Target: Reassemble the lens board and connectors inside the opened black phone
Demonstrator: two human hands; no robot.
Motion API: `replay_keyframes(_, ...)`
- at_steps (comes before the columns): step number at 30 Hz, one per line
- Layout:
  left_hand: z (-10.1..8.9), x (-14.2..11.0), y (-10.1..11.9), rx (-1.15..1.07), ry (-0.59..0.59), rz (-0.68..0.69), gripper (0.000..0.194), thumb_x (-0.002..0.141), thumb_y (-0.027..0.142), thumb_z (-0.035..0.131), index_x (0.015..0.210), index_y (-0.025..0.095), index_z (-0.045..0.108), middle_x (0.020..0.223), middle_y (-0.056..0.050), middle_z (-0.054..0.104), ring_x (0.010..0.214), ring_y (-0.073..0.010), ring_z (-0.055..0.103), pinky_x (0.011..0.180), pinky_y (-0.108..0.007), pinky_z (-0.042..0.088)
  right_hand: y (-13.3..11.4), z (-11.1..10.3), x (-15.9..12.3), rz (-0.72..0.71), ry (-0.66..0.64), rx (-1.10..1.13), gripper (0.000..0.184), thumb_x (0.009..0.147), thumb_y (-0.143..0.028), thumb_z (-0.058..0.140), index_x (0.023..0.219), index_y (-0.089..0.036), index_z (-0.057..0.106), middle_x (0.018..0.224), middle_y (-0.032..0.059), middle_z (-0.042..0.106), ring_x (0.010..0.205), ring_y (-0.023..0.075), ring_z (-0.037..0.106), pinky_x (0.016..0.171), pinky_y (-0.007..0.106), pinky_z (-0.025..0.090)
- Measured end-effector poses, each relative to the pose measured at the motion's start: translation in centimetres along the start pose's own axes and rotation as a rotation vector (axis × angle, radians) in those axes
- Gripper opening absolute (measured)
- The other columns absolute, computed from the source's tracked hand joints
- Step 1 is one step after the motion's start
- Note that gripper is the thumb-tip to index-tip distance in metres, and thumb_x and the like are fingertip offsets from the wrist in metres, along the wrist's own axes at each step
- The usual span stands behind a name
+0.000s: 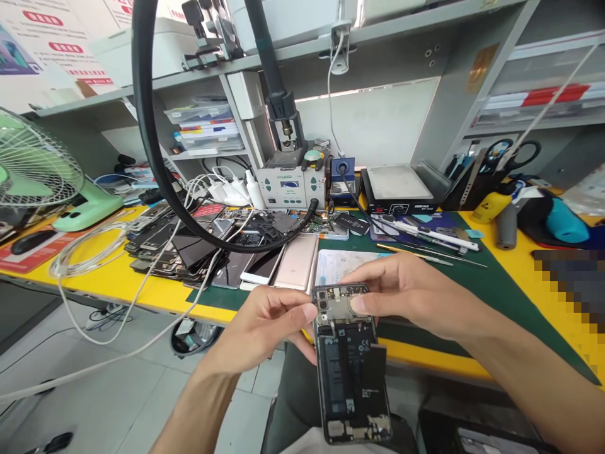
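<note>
evidently thin, stiff and fragile, the opened smartphone [352, 378], held above the lap at the table's near edge, is gripped at its far end by the left hand [271, 325] and right hand [401, 293], and its side rims seem the safest hold.

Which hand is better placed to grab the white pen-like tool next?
Right, probably: the right hand is nearer the white pen-like tool, which lies beyond it. The left hand, farther off, also grips the opened phone and could likely steady it.
</note>
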State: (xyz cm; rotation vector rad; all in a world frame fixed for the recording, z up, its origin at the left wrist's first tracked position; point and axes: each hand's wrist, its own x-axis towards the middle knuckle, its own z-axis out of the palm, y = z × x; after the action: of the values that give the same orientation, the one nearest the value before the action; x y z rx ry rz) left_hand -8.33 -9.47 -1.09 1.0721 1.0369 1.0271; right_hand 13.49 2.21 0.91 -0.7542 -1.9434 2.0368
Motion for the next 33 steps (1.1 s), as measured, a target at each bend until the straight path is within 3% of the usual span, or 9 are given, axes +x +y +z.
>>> replay_keyframes(13, 0.6, 0.1, -0.8, -0.098, 0.055, 0.010, 0.021, 0.094, 0.025, 0.067, 0.087, 0.010, 0.080, 0.069, -0.007, 0.078, 0.061, -0.0167, 0.075, 0.057, -0.024, 0.064, -0.1, 0.0, 0.4, 0.022, -0.012, 0.019, 0.033, 0.081, -0.031, 0.077, 0.110, -0.015, 0.079, 0.084, 0.0064, 0.074, 0.070, 0.0175, 0.061, 0.067, 0.031, 0.051)
replay_keyframes(19, 0.8, 0.2, -1.0, -0.127, 0.071, 0.036, 0.021, 0.093, 0.025, 0.068, 0.084, 0.010, 0.079, 0.068, -0.006, 0.077, 0.058, -0.0145, 0.073, 0.058, -0.024, 0.065, -0.1, 0.0, 0.2, 0.015, -0.002, -0.017, 0.033, 0.081, -0.029, 0.076, 0.111, -0.014, 0.078, 0.092, 0.0086, 0.076, 0.077, 0.0198, 0.065, 0.073, 0.033, 0.051)
replay_keyframes(28, 1.1, -0.3, -1.4, -0.227, 0.008, 0.083, 0.020, 0.092, 0.018, 0.069, 0.108, 0.018, 0.080, 0.090, -0.006, 0.078, 0.075, -0.0154, 0.073, 0.067, -0.027, 0.066, -0.3, -0.2, 0.4, -0.011, 0.037, 0.010, 0.038, 0.079, -0.033, 0.079, 0.113, -0.016, 0.078, 0.094, 0.0075, 0.078, 0.079, 0.0200, 0.068, 0.071, 0.030, 0.052)
replay_keyframes(33, 1.3, -0.5, -1.4, -0.259, 0.012, 0.090, 0.020, 0.092, 0.015, 0.068, 0.108, 0.018, 0.080, 0.089, -0.006, 0.078, 0.076, -0.0146, 0.072, 0.066, -0.025, 0.066, -0.3, -0.2, 0.5, -0.012, 0.066, -0.018, 0.040, 0.077, -0.033, 0.080, 0.114, -0.015, 0.077, 0.093, 0.0080, 0.078, 0.081, 0.0213, 0.069, 0.073, 0.032, 0.052)
